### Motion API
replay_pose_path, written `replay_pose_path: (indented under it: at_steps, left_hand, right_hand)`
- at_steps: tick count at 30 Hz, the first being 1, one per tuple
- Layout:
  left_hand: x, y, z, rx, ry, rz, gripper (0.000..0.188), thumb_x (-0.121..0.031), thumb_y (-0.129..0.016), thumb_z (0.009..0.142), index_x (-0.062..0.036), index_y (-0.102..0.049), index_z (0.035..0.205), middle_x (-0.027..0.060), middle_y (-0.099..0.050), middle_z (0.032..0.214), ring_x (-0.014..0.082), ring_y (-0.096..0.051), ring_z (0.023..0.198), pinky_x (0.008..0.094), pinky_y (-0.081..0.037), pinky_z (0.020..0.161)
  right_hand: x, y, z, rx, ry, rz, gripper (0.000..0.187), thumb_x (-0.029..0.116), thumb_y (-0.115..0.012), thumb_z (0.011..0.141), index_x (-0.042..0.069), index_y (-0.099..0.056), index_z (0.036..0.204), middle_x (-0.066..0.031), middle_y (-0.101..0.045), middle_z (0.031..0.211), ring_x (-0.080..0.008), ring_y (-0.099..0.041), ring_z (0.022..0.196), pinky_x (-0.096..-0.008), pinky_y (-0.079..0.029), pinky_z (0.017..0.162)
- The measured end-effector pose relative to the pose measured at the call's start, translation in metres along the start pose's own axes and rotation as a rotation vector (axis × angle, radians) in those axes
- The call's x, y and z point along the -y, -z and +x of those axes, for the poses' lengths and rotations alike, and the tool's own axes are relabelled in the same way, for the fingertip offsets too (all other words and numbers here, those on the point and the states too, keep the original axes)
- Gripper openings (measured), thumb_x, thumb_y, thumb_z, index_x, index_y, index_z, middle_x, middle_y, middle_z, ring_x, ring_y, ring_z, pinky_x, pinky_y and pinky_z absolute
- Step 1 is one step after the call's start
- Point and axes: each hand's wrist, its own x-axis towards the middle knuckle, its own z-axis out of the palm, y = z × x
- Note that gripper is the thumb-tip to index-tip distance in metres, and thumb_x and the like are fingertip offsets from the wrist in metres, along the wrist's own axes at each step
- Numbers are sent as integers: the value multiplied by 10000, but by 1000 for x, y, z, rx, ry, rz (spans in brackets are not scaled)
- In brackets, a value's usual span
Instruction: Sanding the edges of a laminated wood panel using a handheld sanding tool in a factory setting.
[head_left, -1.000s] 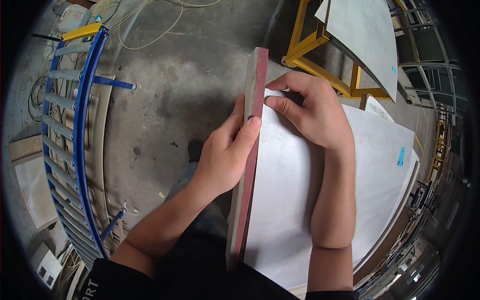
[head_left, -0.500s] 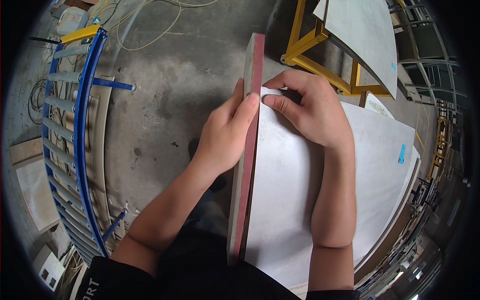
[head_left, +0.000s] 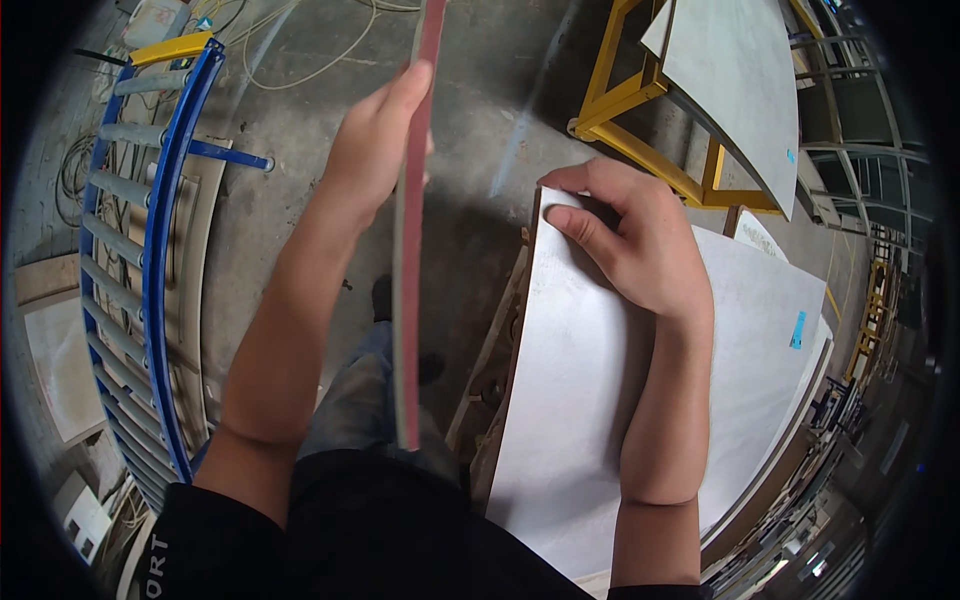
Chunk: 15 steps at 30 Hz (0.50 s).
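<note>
A smooth white panel (head_left: 570, 380) has a dark edge. Left of it, apart, stands a long, straight bar (head_left: 414, 240), dull red faced, grey sided, clamped in the left hand (head_left: 375, 145). The right hand (head_left: 642, 245) pinches the panel's far corner.

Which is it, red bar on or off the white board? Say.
Off: the left hand holds the bar clear of the board; floor shows between them.

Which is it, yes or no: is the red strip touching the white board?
No, floor shows between the red strip and the white board.
</note>
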Motion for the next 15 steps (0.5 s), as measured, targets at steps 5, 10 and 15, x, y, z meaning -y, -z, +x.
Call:
replay_pose_path:
  at_steps: [5, 10, 15]
  left_hand:
    - [38, 30, -34, 37, 9, 56, 587, -420, -501, 1009, -4, -475, 1423, -8, -560, 799, 72, -539, 701, 230, -462, 627]
    - [81, 46, -45, 54, -28, 78, 589, -352, -502, 1021, 7, -393, 1475, 74, -658, 1034, 109, -607, 953, 240, -471, 850]
    - [98, 40, -49, 87, -166, -2, 616, -325, -523, 1011, 53, -360, 1470, 170, -468, 1477, 169, -463, 1320, 284, -353, 1072]
  right_hand:
    - [-1, -2, 0, 39, 85, -14, 259, 136, -696, 882, 7, -675, 1105, -96, -613, 873, -238, -570, 807, -310, -459, 750]
    - [0, 0, 4, 89, 81, 58, 227, 87, -680, 880, -18, -688, 1081, -124, -639, 969, -243, -600, 890, -314, -462, 801]
    - [-14, 5, -3, 7, 193, 282, 231, 23, -657, 852, -24, -709, 1072, -153, -627, 1212, -243, -610, 1026, -326, -471, 903]
